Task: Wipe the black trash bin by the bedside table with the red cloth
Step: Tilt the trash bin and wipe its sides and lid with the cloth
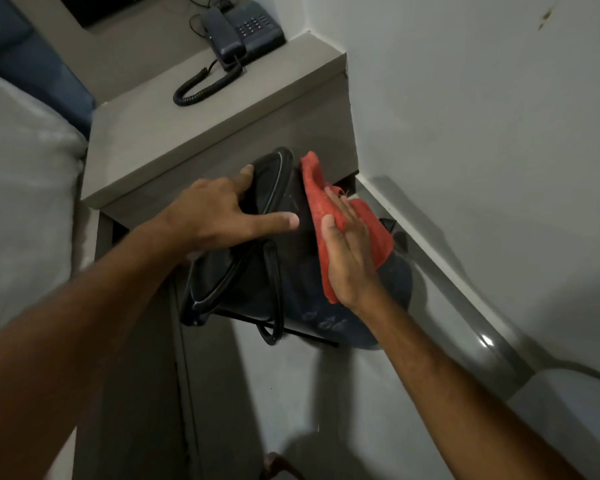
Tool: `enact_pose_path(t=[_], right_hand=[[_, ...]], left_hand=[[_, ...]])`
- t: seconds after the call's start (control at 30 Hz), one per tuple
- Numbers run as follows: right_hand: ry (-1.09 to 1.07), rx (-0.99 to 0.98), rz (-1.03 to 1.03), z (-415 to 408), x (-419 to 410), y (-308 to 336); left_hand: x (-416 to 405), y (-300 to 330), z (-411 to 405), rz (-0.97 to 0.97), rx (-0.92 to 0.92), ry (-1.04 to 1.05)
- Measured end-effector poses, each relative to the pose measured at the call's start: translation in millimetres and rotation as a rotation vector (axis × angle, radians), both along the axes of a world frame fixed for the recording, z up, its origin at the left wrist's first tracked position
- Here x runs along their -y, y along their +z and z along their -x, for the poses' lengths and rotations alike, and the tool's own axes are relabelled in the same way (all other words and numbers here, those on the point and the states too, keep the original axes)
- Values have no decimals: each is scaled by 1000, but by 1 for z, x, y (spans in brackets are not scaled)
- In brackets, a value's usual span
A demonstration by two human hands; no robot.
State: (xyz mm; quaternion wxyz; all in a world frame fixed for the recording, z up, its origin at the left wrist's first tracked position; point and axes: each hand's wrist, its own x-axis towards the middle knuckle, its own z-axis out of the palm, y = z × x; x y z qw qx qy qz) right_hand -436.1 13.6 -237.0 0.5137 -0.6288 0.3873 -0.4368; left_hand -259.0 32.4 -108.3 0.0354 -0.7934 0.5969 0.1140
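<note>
My left hand [219, 209] grips the rim of the black trash bin [257, 271], tilted against the bedside counter [194, 133]. My right hand [347, 258], fingers flat, presses the red cloth [329, 202] to the bin's side. A telephone [243, 29] sits at 12 o'clock, the bed [21, 188] at 9, the wall [482, 116] close at 3.

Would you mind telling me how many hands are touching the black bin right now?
2: the left hand grips the trash bin at its rim, and the right hand presses the red cloth flat against its side.

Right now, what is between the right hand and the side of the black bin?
In the head view, the red cloth lies between them: the right hand presses it flat against the black bin, so the palm does not touch the bin directly.
</note>
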Motion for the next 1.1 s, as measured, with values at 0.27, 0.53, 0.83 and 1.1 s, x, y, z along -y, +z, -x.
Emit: enact_pose_path(t=[0.27, 0.53, 0.83, 1.1], right_hand=[[-104, -343, 268, -22, 11, -9], [-253, -523, 37, 50, 21, -84], [-126, -203, 324, -45, -31, -15], [-389, -268, -78, 12, -23, -78]], left_hand=[[-15, -6, -4, -155, -207, -162], [-18, -4, -7, -45, -141, -57], [-10, -2, -2, -88, -83, -37], [-8, 0, -4, -73, -26, 66]])
